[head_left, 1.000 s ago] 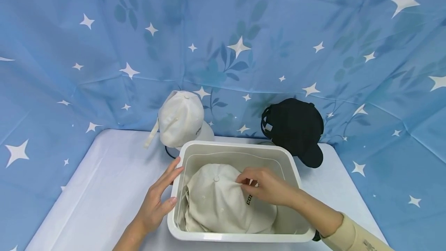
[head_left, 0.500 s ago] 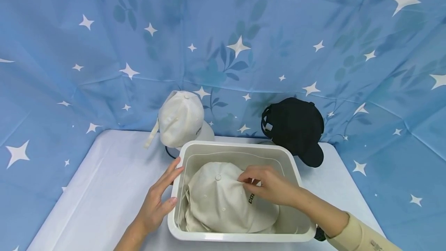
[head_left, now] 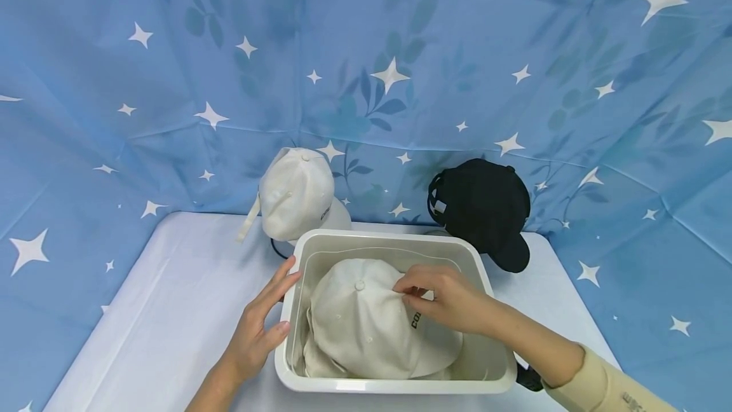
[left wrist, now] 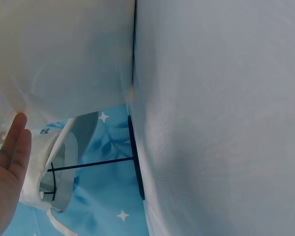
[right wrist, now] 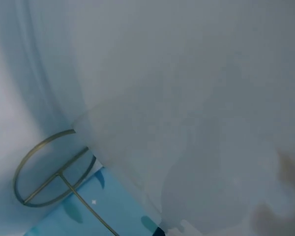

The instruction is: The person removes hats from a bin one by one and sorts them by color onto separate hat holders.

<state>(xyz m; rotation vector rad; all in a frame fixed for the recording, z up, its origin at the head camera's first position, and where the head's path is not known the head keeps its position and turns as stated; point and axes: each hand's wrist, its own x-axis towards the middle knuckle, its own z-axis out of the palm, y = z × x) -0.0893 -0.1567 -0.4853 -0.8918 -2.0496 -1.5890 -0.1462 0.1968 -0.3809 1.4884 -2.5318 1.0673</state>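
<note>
An off-white baseball cap with dark lettering lies crown up in a pale plastic bin. More fabric of the same colour shows under its left edge. My right hand pinches the crown between thumb and fingers, just right of the top button. In the right wrist view the bin wall fills most of the picture, and blurred fingers show at lower right. My left hand rests with extended fingers against the bin's left rim. The left wrist view also shows that hand touching the bin's outer wall.
Behind the bin, a white cap hangs on a dark metal stand at left. A black cap stands at right, near a brass-coloured ring base. A starred blue curtain hangs behind the white-covered table.
My right hand has moved slightly up and right, raising the pinched cap a little inside the bin. My left hand stays at the rim.
</note>
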